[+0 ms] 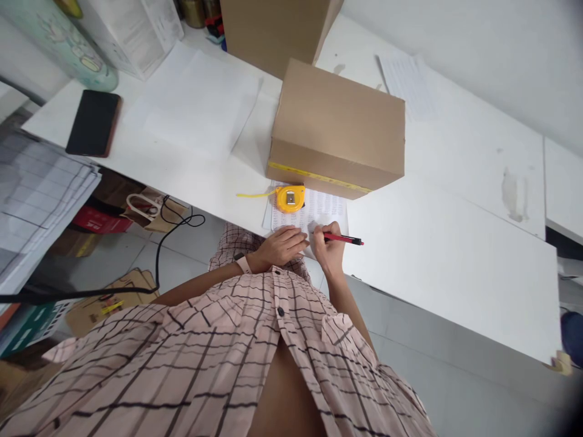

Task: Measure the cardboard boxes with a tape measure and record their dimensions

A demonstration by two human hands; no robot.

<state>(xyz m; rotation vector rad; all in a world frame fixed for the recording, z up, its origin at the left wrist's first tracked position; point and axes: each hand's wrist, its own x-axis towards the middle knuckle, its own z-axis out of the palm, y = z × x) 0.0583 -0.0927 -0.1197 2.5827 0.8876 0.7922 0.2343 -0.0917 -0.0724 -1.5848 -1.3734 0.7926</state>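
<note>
My right hand (328, 247) is closed round a red and black pen (342, 238), its tip end down by a printed sheet of paper (325, 209). Flat on the sheet's near edge lies my left hand (283, 244), fingers stretched out and holding nothing. A yellow tape measure (290, 198) rests on the paper just beyond my hands, with a short length of its tape drawn out to the left. Behind it stands a closed brown cardboard box (339, 121) with a yellow strip along its lower front edge, partly covering the sheet.
A phone (94, 123) and blank white sheets (200, 103) lie on the white table (437, 243) to the left. At the back are a second cardboard box (273, 30), a white carton (130, 36) and a pale green bottle (68, 45). A black cable (158, 261) hangs at lower left.
</note>
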